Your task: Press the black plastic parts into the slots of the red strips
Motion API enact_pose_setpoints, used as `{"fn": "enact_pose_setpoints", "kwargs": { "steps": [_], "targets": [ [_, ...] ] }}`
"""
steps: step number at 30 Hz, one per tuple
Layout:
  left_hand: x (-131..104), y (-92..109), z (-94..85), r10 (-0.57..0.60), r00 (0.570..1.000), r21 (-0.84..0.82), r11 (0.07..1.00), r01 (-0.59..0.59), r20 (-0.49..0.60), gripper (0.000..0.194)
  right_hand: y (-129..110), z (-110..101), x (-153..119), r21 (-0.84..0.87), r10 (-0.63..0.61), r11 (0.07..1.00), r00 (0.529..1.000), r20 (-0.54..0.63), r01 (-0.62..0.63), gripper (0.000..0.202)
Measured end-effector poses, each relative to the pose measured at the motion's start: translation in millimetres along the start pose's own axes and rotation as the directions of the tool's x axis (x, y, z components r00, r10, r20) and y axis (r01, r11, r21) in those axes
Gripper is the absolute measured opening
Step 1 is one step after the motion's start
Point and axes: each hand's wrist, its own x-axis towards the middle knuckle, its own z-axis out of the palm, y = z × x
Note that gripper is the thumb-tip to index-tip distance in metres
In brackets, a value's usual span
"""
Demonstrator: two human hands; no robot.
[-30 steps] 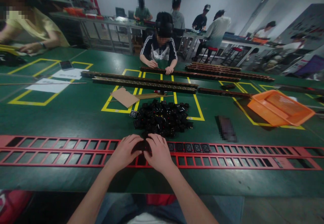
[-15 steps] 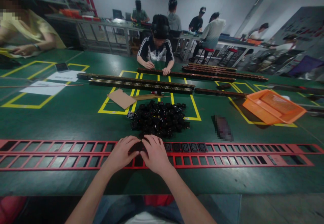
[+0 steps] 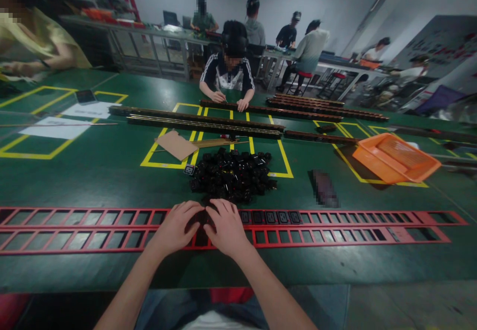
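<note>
Two long red slotted strips (image 3: 324,229) lie one behind the other across the table in front of me. My left hand (image 3: 179,226) and my right hand (image 3: 227,228) meet over them, fingers curved inward and thumbs low. Between the fingertips is a dark piece (image 3: 201,215), mostly hidden, that looks like a black socket module. Right of my hands, several black sockets (image 3: 270,216) sit side by side in slots of the far strip. Just beyond my hands a heap of loose black socket modules (image 3: 233,176) is piled up.
An orange basket (image 3: 395,158) stands tilted at the right, with a blurred dark flat object (image 3: 325,188) nearer. Behind the heap lie a cardboard piece (image 3: 176,145) and long dark rails (image 3: 208,123). Across the table a co-worker (image 3: 228,74) handles another rail.
My hands stay together over the same stretch of the strips, with the fingers scarcely changed. The whole view has shifted slightly, most things appearing a little farther left.
</note>
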Motion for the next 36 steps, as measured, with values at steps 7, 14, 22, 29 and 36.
{"fn": "enact_pose_setpoints", "kwargs": {
  "steps": [7, 14, 22, 29, 36],
  "targets": [
    [0, -2, 2.4, 0.016, 1.000, 0.000, 1.000, -0.016, 0.010, 0.037, 1, 3, 0, -0.035, 0.007, 0.999, 1.000, -0.005, -0.008, 0.041],
    [-2, -13, 10.6, 0.000, 1.000, 0.008, 1.000, 0.000, -0.014, 0.035, 0, 4, 0, -0.049, -0.013, 0.999, 1.000, -0.021, 0.012, 0.038],
    [6, -14, 4.8, -0.048, 0.999, -0.105, 0.993, 0.051, 0.025, 0.036, 2, 8, 1, -0.027, -0.001, 1.000, 0.999, -0.047, 0.000, 0.038],
    [5, -10, 5.0, -0.074, 0.997, -0.106, 0.992, 0.073, -0.009, 0.034, 1, 5, 1, -0.004, 0.024, 1.000, 0.998, -0.052, -0.024, 0.035],
    [3, -11, 9.3, -0.056, 0.998, -0.058, 0.997, 0.054, -0.027, 0.036, 1, 5, -1, -0.021, 0.014, 1.000, 0.998, -0.058, -0.015, 0.035]
  ]
}}
